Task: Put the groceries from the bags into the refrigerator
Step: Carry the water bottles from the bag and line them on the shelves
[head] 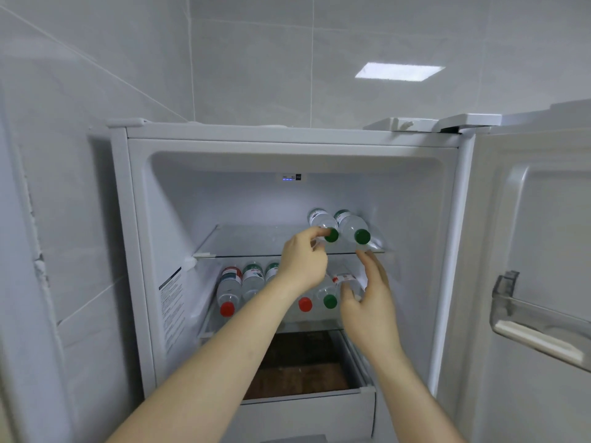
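Two clear plastic water bottles with green caps lie side by side on the upper glass shelf [256,241] of the open white refrigerator [140,251]. The left hand [302,263] pinches the nearer-left bottle [323,223] at its cap with curled fingers [315,233]; the other bottle [353,227] lies just beside it. The right hand [367,302] hovers below the shelf edge, its fingers loosely spread, holding nothing. More red- and green-capped bottles [243,282] lie on the lower shelf.
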Demonstrator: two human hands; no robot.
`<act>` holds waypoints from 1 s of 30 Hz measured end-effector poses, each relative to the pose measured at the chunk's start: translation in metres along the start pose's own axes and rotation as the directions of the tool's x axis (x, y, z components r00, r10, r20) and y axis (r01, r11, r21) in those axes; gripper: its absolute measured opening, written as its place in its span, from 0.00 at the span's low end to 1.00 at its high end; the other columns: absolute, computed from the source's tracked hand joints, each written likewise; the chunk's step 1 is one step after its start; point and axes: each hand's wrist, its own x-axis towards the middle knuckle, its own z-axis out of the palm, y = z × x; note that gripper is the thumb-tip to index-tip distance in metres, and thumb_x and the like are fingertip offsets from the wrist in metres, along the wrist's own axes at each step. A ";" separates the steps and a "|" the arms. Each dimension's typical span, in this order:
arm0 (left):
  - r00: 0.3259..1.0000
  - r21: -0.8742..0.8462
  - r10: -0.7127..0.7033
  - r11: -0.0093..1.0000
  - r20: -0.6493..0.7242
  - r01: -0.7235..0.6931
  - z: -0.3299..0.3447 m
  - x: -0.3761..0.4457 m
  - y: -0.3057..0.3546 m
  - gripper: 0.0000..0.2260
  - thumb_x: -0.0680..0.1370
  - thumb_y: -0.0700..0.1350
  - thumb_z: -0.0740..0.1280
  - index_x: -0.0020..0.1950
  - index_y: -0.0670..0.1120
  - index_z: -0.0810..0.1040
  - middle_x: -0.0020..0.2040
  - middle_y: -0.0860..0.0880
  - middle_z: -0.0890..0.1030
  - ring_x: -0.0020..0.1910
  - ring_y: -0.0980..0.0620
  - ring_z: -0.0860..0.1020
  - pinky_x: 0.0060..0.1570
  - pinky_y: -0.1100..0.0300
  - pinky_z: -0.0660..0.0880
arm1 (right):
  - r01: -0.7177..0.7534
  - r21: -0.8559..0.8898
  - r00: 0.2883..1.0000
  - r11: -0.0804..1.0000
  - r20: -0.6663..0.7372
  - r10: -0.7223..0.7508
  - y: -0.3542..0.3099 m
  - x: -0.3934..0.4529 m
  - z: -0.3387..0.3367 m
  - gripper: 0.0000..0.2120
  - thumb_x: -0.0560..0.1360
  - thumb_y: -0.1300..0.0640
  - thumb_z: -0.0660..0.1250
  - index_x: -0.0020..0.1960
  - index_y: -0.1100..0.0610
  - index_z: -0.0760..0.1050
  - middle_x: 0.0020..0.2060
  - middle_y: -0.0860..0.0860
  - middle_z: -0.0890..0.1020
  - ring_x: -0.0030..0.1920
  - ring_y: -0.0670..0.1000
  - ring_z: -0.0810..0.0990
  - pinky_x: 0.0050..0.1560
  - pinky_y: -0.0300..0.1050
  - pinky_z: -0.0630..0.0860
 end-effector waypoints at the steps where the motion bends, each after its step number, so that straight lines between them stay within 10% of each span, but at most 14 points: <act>1: 1.000 -0.016 0.002 1.000 -0.020 -0.003 -0.004 -0.011 -0.001 0.17 0.84 0.39 0.58 0.70 0.52 0.76 0.71 0.51 0.75 0.69 0.51 0.73 0.65 0.58 0.71 | -0.003 0.012 1.000 1.000 0.010 0.003 0.000 -0.008 -0.002 0.30 0.81 0.60 0.66 0.78 0.42 0.62 0.78 0.40 0.64 0.78 0.45 0.62 0.74 0.44 0.63; 6: 0.986 0.003 0.004 1.000 -0.167 -0.003 -0.027 -0.096 -0.012 0.17 0.84 0.41 0.60 0.70 0.56 0.75 0.68 0.61 0.74 0.64 0.64 0.72 0.55 0.79 0.67 | 0.005 0.074 0.994 0.997 0.109 -0.013 0.003 -0.050 -0.006 0.29 0.79 0.62 0.69 0.76 0.45 0.67 0.76 0.40 0.66 0.77 0.40 0.61 0.77 0.45 0.63; 11: 0.939 0.191 -0.088 0.969 -0.333 0.159 -0.047 -0.208 -0.040 0.17 0.82 0.41 0.63 0.66 0.61 0.77 0.70 0.67 0.71 0.70 0.65 0.69 0.73 0.62 0.66 | 0.021 0.112 0.940 0.993 0.336 -0.058 -0.001 -0.086 -0.004 0.27 0.79 0.59 0.70 0.73 0.40 0.68 0.77 0.37 0.64 0.77 0.37 0.60 0.78 0.46 0.62; 16: 0.875 0.388 -0.192 0.839 -0.445 0.381 -0.059 -0.326 -0.035 0.17 0.81 0.44 0.65 0.63 0.66 0.73 0.69 0.73 0.66 0.69 0.75 0.64 0.72 0.71 0.57 | 0.059 0.104 0.785 0.993 0.609 -0.111 -0.003 -0.123 -0.009 0.28 0.80 0.55 0.69 0.76 0.41 0.65 0.78 0.37 0.61 0.76 0.35 0.58 0.76 0.39 0.57; 23: 0.711 0.464 -0.347 0.571 -0.612 0.677 -0.058 -0.485 0.021 0.18 0.81 0.47 0.64 0.67 0.65 0.72 0.72 0.74 0.62 0.70 0.70 0.63 0.66 0.68 0.63 | 0.153 0.135 0.281 0.979 0.944 -0.174 -0.007 -0.196 -0.019 0.27 0.83 0.48 0.64 0.79 0.38 0.60 0.79 0.34 0.55 0.80 0.40 0.53 0.75 0.38 0.53; 30: 0.507 0.405 -0.356 0.323 -0.785 0.855 -0.052 -0.625 0.089 0.19 0.81 0.48 0.65 0.69 0.64 0.70 0.75 0.71 0.57 0.70 0.66 0.61 0.65 0.63 0.63 | 0.242 0.341 -0.147 0.908 0.938 -0.313 -0.043 -0.290 -0.022 0.28 0.82 0.44 0.63 0.79 0.36 0.57 0.78 0.32 0.53 0.77 0.36 0.53 0.76 0.38 0.54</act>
